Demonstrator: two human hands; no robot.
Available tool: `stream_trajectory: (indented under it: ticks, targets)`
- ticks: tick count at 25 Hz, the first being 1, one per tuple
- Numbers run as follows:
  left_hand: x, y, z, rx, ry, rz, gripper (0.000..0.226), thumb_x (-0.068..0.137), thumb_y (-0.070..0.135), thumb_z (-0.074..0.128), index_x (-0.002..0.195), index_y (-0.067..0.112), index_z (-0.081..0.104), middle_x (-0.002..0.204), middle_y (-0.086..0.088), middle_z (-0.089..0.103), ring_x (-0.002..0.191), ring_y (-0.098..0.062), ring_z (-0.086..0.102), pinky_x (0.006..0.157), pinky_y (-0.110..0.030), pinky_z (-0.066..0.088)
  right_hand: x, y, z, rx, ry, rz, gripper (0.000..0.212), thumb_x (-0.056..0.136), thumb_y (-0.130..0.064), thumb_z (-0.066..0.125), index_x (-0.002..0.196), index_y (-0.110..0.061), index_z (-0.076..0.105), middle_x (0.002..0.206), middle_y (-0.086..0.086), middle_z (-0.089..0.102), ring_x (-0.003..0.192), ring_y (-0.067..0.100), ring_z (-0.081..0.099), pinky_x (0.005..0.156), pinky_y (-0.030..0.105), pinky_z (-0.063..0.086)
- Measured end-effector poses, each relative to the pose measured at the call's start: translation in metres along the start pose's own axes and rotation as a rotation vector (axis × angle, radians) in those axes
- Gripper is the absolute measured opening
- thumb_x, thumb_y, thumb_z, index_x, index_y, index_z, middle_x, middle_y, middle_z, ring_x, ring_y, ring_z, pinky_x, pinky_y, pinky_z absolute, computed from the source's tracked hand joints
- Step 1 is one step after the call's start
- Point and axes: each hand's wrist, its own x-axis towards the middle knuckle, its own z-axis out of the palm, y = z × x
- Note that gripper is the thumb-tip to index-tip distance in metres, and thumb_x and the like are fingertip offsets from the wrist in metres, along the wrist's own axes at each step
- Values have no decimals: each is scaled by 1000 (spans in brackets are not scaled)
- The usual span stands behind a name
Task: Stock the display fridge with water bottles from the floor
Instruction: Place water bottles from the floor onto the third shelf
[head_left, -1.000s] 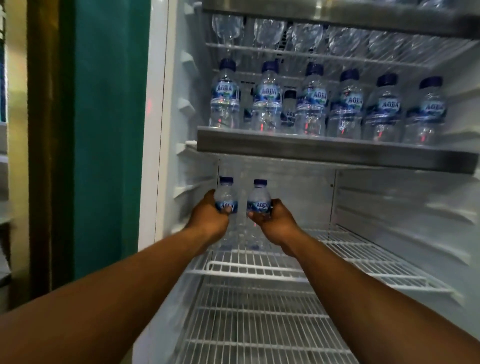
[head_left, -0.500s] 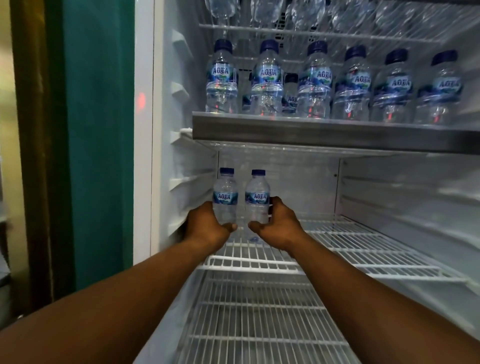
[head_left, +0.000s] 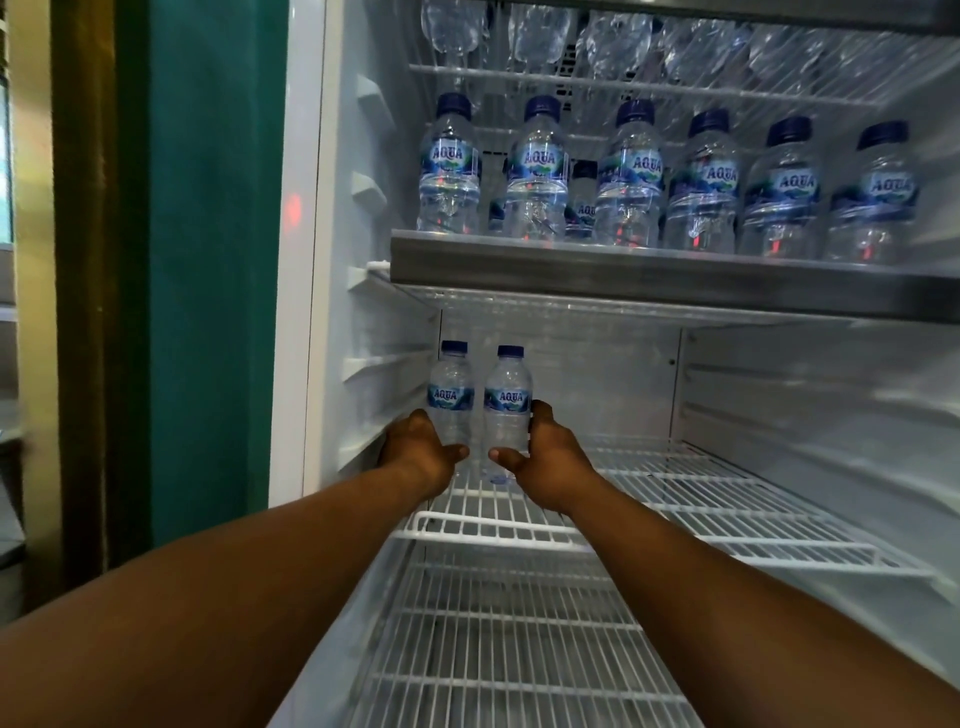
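Item 1. Teal panel (head_left: 208, 260): stands at the far left, beside the white frame of the display fridge (head_left: 296, 364).

Item 2. Left hand (head_left: 415, 454): reaches in to the rear left corner of the wire shelf (head_left: 753, 499). Fingers are curled round the lower body of the left bottle (head_left: 451, 395), with the thumb (head_left: 457, 453) laid across its front.

Item 3. Left bottle: upright, blue cap, "AQUA" label facing out, close to the fridge's left wall.

Item 4. Right bottle (head_left: 508, 400): upright, same make, just beside the left bottle (a narrow gap shows between them). Whether either base rests on the wires cannot be told.

Item 5. Right hand (head_left: 548, 462): wrapped round the lower part of the right bottle, thumb (head_left: 501, 457) across the front, fingers up the bottle's right side.

Item 6. Metal-fronted shelf (head_left: 675, 280): above the hands, carrying a row of bottles (head_left: 628, 176), six along the front, upright, with more partly hidden behind.

Item 7. Top rack bottles (head_left: 613, 41): clear bottles above that row, cut off by the frame edge.

Item 8. Lower wire shelf (head_left: 519, 649): white, beneath both forearms.
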Motion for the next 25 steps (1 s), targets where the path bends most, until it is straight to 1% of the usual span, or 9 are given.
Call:
stream_trajectory:
  ticks: [4,8,11,14,22,25]
  targets:
    - [-3,4,-6,1,40,-11,47,84,29,76,124,13,57,123,-9,64,110,-30,62,94,-40,52,3,-2,1,-70,25,28,65,90,-23,70,141,-13,31,136,11,55,119,27,55,86,26,40]
    - [2,3,-3,1,23,-26,47,86,26,73,126,11,56,128,-11,61,116,-32,59,99,-39,49,12,-3,-2,-133,-12,70,68,87,-27,74,139,-13,32,137,11,53,120,29,55,88,30,42]
    - [5,2,-1,6,25,-32,47,86,27,72,127,11,55,129,-11,60,117,-31,58,99,-37,48,15,-4,-3,-156,-26,88,71,85,-30,76,139,-10,33,139,11,52,124,29,53,93,30,42]
    - [5,3,-1,16,33,-42,46,88,27,71,128,11,53,130,-10,58,118,-31,56,93,-32,44,15,-3,-1,-158,-21,90,69,86,-31,75,138,-10,35,138,11,53,124,28,54,95,31,43]
    - [2,3,-2,34,32,-56,48,88,30,71,128,11,52,131,-11,58,118,-30,57,95,-34,45,14,-1,2,-190,-18,85,69,87,-36,73,139,-9,36,139,12,53,124,29,54,98,33,43]
    - [2,3,-3,30,31,-37,46,88,30,71,127,11,55,128,-10,60,117,-31,58,95,-34,46,13,-2,2,-198,-25,84,69,88,-35,72,139,-9,35,139,13,53,125,29,53,99,34,43]
